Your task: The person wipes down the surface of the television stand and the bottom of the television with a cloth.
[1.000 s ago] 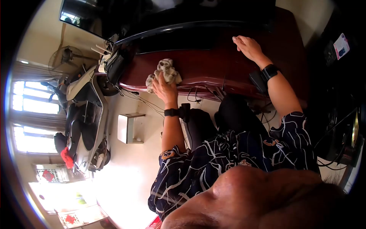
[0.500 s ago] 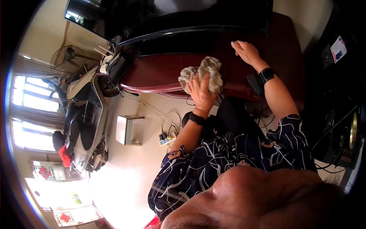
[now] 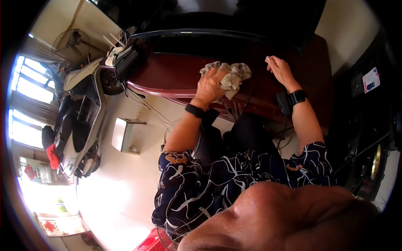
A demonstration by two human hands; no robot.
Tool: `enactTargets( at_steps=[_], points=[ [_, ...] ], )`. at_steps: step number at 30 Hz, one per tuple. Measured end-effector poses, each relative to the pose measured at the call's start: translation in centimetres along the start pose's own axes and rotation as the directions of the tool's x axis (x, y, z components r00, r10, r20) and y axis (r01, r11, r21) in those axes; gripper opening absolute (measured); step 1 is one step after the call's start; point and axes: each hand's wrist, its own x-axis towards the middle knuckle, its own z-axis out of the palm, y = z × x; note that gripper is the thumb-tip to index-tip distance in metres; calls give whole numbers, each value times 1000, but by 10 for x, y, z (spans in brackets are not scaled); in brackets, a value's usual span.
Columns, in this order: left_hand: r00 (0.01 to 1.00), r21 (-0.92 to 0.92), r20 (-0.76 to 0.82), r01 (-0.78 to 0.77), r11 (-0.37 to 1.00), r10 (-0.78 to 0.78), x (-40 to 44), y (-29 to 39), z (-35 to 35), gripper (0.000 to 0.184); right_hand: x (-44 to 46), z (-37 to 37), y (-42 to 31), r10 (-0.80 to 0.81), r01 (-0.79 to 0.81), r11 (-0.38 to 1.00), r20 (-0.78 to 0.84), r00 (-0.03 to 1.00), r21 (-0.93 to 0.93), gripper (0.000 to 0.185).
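Observation:
A crumpled, light patterned cloth lies on the dark red, glossy cabinet top. My left hand presses on its left part, with the fingers over the fabric and partly sunk in its folds. To the right, my right hand hovers over or rests on the cabinet top, apart from the cloth, its fingers loosely bent and nothing seen in them. Whether it touches the surface cannot be made out. Behind both hands stands a large black television.
A white router and a black bag-like item sit at the cabinet's left end. Cables hang beneath. A small stool stands on the floor, with a scooter further left. A card lies at the right.
My left hand and the cloth have moved right along the cabinet top since the earliest frame. Over the last half second, the hand has shifted to the cloth's left side. The view has also shifted.

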Motion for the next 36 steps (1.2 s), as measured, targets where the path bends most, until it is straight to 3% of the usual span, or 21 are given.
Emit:
enactTargets(
  at_steps=[5,11,19,21,23,29,33,35,36],
  points=[
    [983,117,44,172,978,-178,20,-54,-18,59,-1,1,-6,19,-18,999,9,1000,-41,43],
    [948,189,146,253,949,-282,35,-92,-33,62,-1,0,-7,39,-39,998,10,999,-59,43],
    [952,84,26,303,949,-306,32,-81,-30,58,6,2,4,42,-41,997,14,999,-70,45],
    [982,97,-85,178,979,-170,26,-96,-13,59,8,3,8,43,-42,996,16,999,-77,46],
    [963,94,-30,268,959,-267,22,-87,-15,57,9,2,4,43,-41,992,17,999,-123,50],
    [986,72,-7,164,984,-164,22,-53,-19,50,14,4,-1,98,-93,981,23,995,-169,51],
    [992,73,-95,-74,995,80,26,-22,2,41,15,5,3,69,-66,985,13,998,-159,52],
    [996,29,94,1,1000,-3,35,14,3,49,15,5,7,20,-18,990,9,1000,-143,52],
    [993,-12,103,55,998,-53,37,26,5,45,14,4,5,34,-33,989,9,999,-144,52]
  ],
)
